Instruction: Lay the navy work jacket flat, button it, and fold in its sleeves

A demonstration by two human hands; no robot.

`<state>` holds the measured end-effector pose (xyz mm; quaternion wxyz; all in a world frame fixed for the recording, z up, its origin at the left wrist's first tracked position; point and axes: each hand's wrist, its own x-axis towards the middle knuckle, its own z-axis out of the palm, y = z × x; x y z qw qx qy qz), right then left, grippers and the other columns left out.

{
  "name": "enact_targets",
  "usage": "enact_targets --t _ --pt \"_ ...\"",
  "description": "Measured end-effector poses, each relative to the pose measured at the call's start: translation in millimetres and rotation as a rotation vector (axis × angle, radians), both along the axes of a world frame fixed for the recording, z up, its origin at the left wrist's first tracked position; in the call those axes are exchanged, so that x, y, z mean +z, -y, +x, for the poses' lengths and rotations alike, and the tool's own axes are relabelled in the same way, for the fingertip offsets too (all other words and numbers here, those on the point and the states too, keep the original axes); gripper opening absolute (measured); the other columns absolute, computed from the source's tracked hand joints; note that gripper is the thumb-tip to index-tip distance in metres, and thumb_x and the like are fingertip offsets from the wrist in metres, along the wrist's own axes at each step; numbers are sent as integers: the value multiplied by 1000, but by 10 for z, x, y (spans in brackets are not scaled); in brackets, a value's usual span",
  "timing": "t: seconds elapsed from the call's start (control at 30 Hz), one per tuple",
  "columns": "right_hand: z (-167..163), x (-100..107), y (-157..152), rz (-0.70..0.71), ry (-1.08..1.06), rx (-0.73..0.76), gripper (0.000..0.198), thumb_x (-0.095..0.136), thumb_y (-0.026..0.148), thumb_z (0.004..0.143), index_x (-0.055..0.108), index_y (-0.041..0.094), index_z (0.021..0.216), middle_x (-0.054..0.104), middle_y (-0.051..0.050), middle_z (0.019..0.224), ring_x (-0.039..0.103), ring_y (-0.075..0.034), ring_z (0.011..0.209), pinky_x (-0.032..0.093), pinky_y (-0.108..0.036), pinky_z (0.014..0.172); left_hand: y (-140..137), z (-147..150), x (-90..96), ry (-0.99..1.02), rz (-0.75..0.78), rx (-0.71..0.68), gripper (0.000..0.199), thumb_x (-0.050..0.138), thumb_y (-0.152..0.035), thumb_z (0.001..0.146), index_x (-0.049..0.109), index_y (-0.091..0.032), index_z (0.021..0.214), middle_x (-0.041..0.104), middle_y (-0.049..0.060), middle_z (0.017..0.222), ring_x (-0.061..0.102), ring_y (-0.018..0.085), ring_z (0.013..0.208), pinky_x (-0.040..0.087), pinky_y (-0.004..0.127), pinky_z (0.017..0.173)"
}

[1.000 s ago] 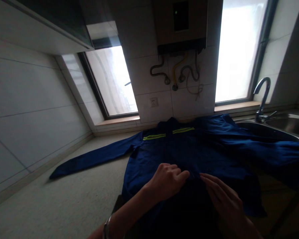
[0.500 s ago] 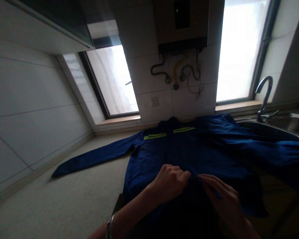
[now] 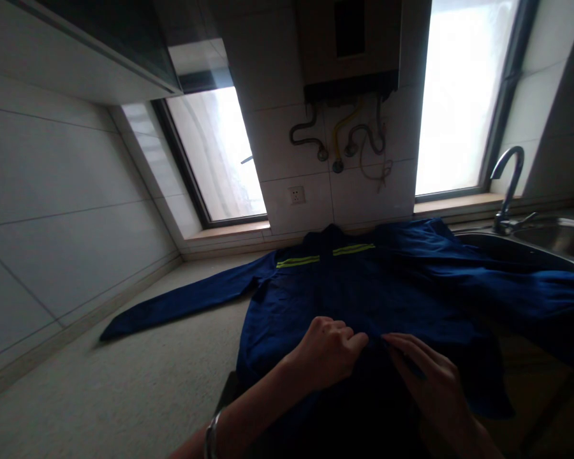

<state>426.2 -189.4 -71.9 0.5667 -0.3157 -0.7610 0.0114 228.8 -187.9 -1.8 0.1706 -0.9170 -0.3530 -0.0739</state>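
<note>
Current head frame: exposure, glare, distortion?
Head view: backlit and dark overall; right window blown out, left window partly. Head view: jacket sinks to near-black around left hand and right hand, hiding grip detail. Head view: both windows' outer edges converge downward, probably wide-angle tilt.

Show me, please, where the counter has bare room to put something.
Bare counter lies between the left forearm, the side wall and the stretched sleeve of the blue garment. Crowded: around the left hand and right hand, and towards the sink.

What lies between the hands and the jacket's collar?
The front of the blue jacket, with yellow-green stripes across the chest, shows there in the head view.
</note>
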Motion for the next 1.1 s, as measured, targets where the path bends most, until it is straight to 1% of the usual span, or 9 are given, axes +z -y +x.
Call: enact_targets --t 0.1,0.3,0.43,0.57,0.9,1.03,1.1 --pt "14 -7 1 10 18 22 21 51 12 84 62 20 100 68 -4 91 66 -14 79 57 -22 71 7 13 7 14 -5 9 8 49 -18 81 55 -19 85 64 0 68 60 16 60 40 25 55" --pt "56 -56 -15 0 43 14 23 52 12 84 61 20 103 67 -5 95 66 -15 83 58 -24 74 2 17 0 58 -15 29 8 50 -21 81 56 -18 84 66 1 69 62 17 63 43 26 58" --pt "53 -29 -2 -8 45 26 22 50 13 85 63 20 102 68 -5 94 66 -15 82 58 -24 73 6 33 -40 65 -18 34 6 51 -20 81 56 -18 82 66 1 70 62 17 63 43 26 57" --pt "57 -5 16 -14 44 27 22 51 13 85 63 20 103 68 -4 94 66 -14 82 58 -24 75 18 52 -39 49 -31 20 6 52 -19 79 56 -17 82 66 1 70 62 17 63 43 26 57" --pt "35 28 23 16 49 38 21 51 13 85 63 19 101 68 -5 92 67 -14 80 58 -22 71 -9 51 -70 71 -30 33 6 52 -21 80 56 -17 81 66 2 70 63 17 64 43 26 58" --pt "33 -9 13 -13 53 17 21 50 15 86 63 20 101 68 -4 94 67 -15 82 58 -24 74 1 61 -57 53 -21 9 7 49 -20 82 55 -17 81 64 1 68 60 15 61 42 25 55" --pt "39 -41 3 -26 73 0 22 49 16 87 64 20 102 68 -5 95 66 -15 83 58 -24 75 6 67 -64 48 7 -17 9 46 -20 85 55 -17 85 62 0 69 58 14 61 41 24 54"
